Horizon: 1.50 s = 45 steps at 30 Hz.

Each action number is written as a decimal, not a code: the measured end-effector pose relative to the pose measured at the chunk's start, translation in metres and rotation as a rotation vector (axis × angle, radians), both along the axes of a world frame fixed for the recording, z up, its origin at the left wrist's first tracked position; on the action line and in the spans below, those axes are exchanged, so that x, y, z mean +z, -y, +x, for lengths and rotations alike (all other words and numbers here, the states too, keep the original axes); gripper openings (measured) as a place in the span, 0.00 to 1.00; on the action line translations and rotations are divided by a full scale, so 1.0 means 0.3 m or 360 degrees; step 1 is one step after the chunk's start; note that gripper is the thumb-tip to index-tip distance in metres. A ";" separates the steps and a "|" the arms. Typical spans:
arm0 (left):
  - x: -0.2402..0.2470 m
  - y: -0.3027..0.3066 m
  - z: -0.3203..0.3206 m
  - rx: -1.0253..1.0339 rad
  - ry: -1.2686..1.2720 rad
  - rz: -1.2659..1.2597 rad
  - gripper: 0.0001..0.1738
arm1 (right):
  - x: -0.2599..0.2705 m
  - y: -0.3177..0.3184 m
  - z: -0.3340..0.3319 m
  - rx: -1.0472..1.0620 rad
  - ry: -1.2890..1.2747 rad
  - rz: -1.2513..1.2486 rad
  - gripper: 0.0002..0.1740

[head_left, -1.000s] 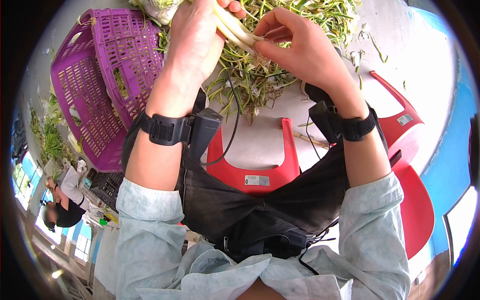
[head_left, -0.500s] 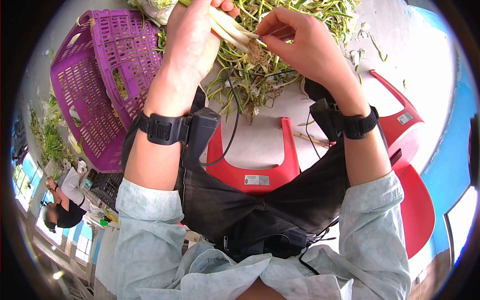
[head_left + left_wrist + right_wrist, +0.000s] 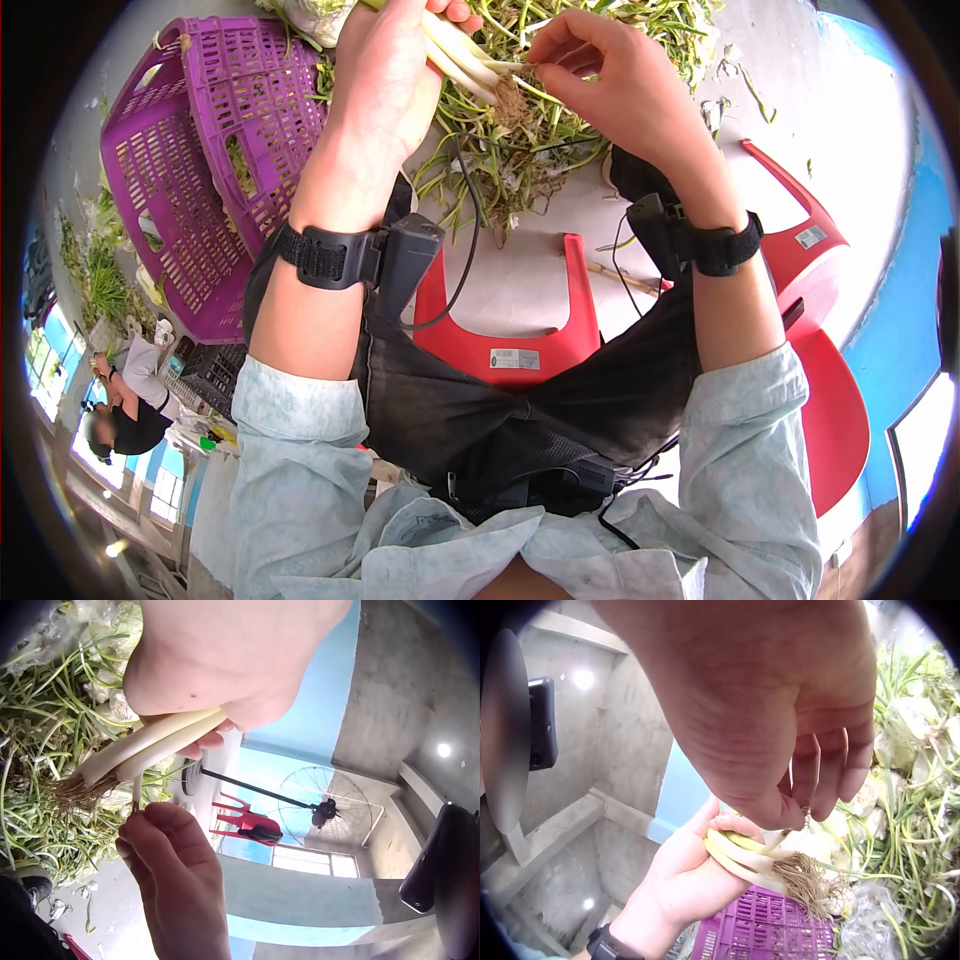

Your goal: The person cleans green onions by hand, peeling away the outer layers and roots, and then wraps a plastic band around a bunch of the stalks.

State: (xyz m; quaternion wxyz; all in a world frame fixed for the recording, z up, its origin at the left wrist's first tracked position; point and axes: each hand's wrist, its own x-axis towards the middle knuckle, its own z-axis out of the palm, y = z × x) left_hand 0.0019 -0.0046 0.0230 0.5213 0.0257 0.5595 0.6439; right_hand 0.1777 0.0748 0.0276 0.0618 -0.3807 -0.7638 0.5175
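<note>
My left hand (image 3: 385, 95) grips a few scallions (image 3: 460, 60), their pale stalks slanting down toward the right. Brown stringy roots (image 3: 71, 791) hang from the thick white ends, as the left wrist view shows. One thinner scallion (image 3: 137, 791) sticks out beside the others. Its root end is pinched between thumb and fingertips of my right hand (image 3: 625, 90). From the right wrist camera, the left palm (image 3: 679, 877) faces up under the stalks, and the root tuft (image 3: 806, 881) lies just below the right fingertips.
A heap of green trimmings (image 3: 500, 165) covers the floor beneath the hands. Purple crates (image 3: 260, 130) stand at the left, beside a pale cabbage-like head (image 3: 325, 20). Red stools (image 3: 515, 362) are near my knees. A person (image 3: 130, 400) works far left.
My right hand has drawn a little to the right, away from the thick stalk ends, still pinching the thin scallion. The roots it partly covered now show. The left hand has shifted slightly left.
</note>
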 end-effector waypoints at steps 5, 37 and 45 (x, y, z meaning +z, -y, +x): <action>-0.001 -0.002 -0.005 -0.0021 0.0016 -0.0018 0.15 | 0.025 -0.011 -0.007 -0.0011 0.0030 -0.0032 0.11; 0.035 0.018 -0.055 0.0152 0.0056 0.0108 0.12 | -0.750 0.122 0.135 -0.0157 0.1073 -0.0108 0.32; 0.066 0.038 -0.075 0.0150 0.0077 0.0279 0.11 | -0.952 0.178 0.176 -0.0373 0.0999 -0.0224 0.38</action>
